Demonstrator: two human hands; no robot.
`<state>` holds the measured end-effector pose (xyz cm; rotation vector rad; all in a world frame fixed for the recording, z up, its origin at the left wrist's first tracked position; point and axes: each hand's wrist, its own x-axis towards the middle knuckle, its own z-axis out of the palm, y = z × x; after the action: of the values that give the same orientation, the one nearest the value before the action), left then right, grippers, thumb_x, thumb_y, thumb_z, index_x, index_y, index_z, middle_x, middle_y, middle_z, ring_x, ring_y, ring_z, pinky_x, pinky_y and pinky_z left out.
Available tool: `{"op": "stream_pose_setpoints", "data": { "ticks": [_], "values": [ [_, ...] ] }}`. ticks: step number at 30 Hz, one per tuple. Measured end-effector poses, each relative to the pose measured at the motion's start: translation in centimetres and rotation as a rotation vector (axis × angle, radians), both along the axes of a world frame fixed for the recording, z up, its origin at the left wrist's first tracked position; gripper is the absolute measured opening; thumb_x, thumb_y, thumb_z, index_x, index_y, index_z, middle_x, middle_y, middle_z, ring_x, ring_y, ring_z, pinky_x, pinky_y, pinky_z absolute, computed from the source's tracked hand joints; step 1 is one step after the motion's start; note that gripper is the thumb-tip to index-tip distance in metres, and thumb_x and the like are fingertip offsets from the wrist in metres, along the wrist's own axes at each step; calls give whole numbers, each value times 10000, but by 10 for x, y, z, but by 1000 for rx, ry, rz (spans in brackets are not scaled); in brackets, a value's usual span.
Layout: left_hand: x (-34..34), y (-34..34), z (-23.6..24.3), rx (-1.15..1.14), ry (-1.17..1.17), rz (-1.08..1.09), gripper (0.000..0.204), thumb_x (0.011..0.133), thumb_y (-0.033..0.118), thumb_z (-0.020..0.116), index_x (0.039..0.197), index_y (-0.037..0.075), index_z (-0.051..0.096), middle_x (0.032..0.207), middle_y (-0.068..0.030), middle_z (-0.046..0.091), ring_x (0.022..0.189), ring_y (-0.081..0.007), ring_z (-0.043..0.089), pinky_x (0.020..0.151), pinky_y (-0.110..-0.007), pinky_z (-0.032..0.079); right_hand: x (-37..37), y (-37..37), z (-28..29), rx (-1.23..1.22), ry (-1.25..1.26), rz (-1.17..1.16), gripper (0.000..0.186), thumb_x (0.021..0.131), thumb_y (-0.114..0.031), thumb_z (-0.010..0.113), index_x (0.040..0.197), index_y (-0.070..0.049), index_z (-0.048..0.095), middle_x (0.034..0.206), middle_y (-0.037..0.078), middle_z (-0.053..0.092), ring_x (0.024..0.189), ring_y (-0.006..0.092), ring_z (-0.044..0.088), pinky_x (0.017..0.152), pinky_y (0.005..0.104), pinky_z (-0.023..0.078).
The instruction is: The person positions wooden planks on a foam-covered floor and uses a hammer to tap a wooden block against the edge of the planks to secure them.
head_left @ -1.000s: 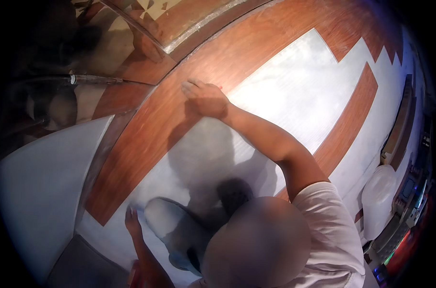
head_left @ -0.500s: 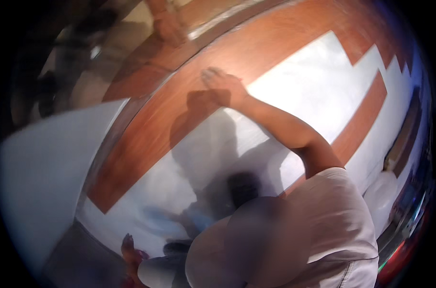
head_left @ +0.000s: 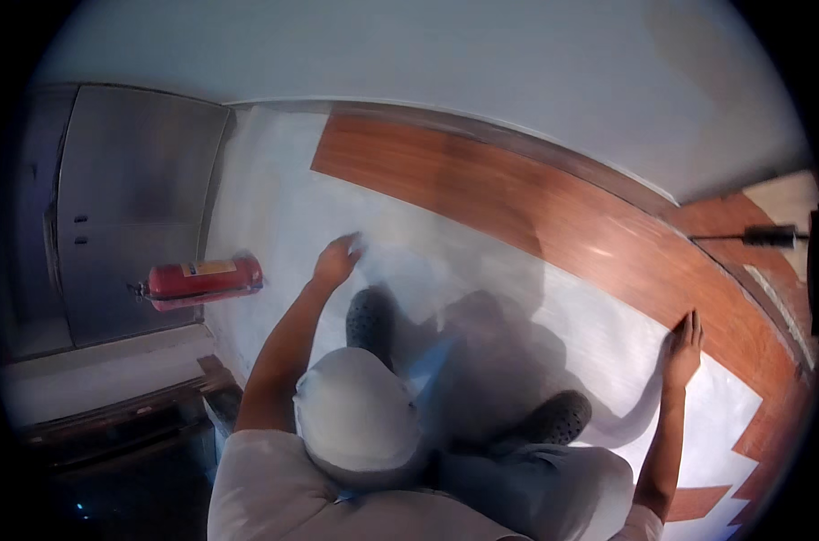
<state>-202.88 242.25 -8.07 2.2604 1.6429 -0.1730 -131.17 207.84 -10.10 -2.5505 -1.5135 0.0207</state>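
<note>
My right hand (head_left: 684, 353) rests at the near edge of a run of reddish-brown wood-look floor planks (head_left: 508, 203). Its fingers point up and reach onto the plank surface, with nothing seen in them. On the left, my left hand (head_left: 337, 260) is low over the pale white floor (head_left: 283, 234), apart from the planks. The fingers of this hand stretch forward, a little smeared, and I make out nothing held. A faint bluish patch lies beside it on the floor; what it is I cannot tell. My dark perforated shoes (head_left: 558, 419) are on the white floor between my hands.
A red fire extinguisher (head_left: 204, 281) lies at the left, by grey cabinet doors (head_left: 143, 207). Along the far side of the planks runs a pale wall (head_left: 481, 54). Stepped plank ends (head_left: 761, 437) and a short plank piece (head_left: 698, 501) show at lower right.
The view has swung left, bringing the extinguisher and cabinet in. My right hand has shifted from the plank surface to its near edge. My left hand now reaches forward. Another person's arm is out of view.
</note>
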Motion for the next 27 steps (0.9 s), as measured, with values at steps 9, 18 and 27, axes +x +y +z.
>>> {"op": "stream_pose_setpoints", "data": {
  "ticks": [9, 18, 27],
  "values": [
    [-14, 143, -78, 284, -53, 197, 1079, 867, 634, 712, 1580, -59, 295, 1636, -355, 212, 1517, -487, 224, 1253, -504, 221, -100, -80, 22, -252, 31, -271, 345, 982, -60, 543, 1304, -2, 651, 1289, 200, 672, 1183, 375, 640, 1042, 437, 500],
    [-2, 136, -142, 379, -319, 102, 918, 860, 455, 783, 1526, -54, 407, 1629, -258, 331, 1523, -443, 246, 1269, -533, 166, -305, -107, 99, -195, 701, -299, 282, 1017, -195, 611, 1194, -4, 716, 1058, 137, 764, 988, 234, 722, 912, 364, 556],
    [-82, 170, -103, 546, -12, 20, 768, 1089, 520, 410, 1505, -125, 371, 1540, -359, 384, 1428, -503, 391, 1173, -573, 351, -408, -63, 166, 0, 1550, -428, 313, 1054, -235, 583, 1092, 40, 727, 890, 96, 732, 891, 190, 713, 795, 329, 544]
  ]
}}
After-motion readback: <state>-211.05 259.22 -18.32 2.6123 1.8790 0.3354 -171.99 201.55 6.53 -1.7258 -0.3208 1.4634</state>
